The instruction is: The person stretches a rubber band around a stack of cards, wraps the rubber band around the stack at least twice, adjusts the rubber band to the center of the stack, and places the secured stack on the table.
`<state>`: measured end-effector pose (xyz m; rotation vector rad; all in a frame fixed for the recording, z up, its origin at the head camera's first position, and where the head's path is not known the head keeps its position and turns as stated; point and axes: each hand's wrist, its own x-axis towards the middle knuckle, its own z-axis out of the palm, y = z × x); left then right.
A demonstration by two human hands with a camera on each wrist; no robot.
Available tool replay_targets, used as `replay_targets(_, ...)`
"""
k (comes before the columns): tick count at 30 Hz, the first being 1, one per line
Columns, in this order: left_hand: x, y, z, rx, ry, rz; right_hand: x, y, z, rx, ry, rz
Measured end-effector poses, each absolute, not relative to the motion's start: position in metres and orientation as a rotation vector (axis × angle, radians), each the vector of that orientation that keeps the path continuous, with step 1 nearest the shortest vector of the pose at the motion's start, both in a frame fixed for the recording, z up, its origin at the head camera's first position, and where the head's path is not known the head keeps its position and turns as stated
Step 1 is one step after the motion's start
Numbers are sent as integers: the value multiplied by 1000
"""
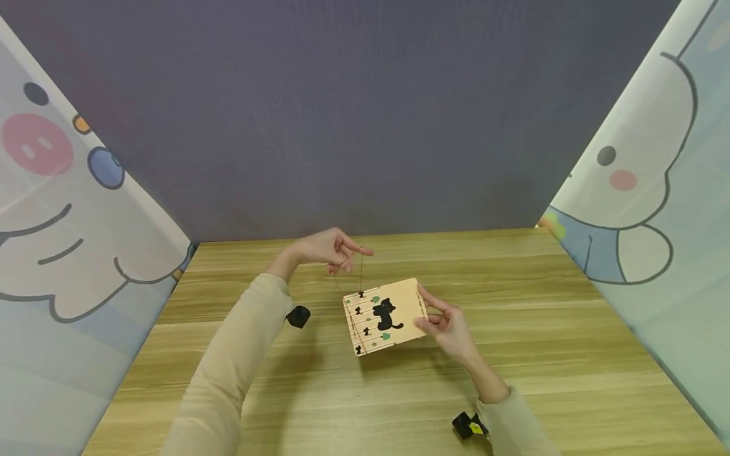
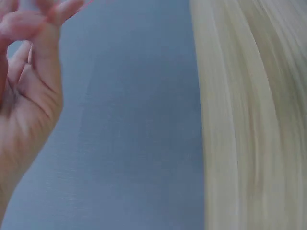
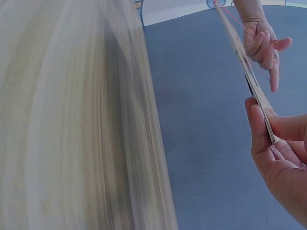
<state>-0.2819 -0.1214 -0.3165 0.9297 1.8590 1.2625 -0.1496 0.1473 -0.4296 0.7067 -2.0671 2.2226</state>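
Dark grey wall (image 1: 365, 114) stands behind the wooden table (image 1: 513, 285), with cartoon cloth (image 1: 701, 190) at the sides. Over the wood, I hold the black-cat card (image 1: 386, 316) up in the air. My right hand (image 1: 453, 332) grips its plain end, thumb on one face and fingers on the other. The thin red cord (image 1: 361, 272) runs across the striped end and up to my left hand (image 1: 327, 249), where it goes over one stretched-out finger. (I cannot tell if my other fingers pinch it too.) I think I should pull gently, because such a thin cord could slip off or snap back. My right hand should squeeze just enough, so the card does not bend or twist.
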Motion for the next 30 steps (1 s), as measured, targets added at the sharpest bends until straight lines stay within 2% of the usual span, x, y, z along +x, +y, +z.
replay_targets(7, -274, -114, -309, 1017, 2037, 1060, -149, 147, -430, 719, -2068, 2212)
replay_targets(22, -240, -91, -285, 1533, 2333, 85, -146, 149, -432, 706, -2059, 2243)
replay_targets(30, -236, -96, -294, 1684, 2419, -17, -145, 151, -432, 679, -2056, 2232)
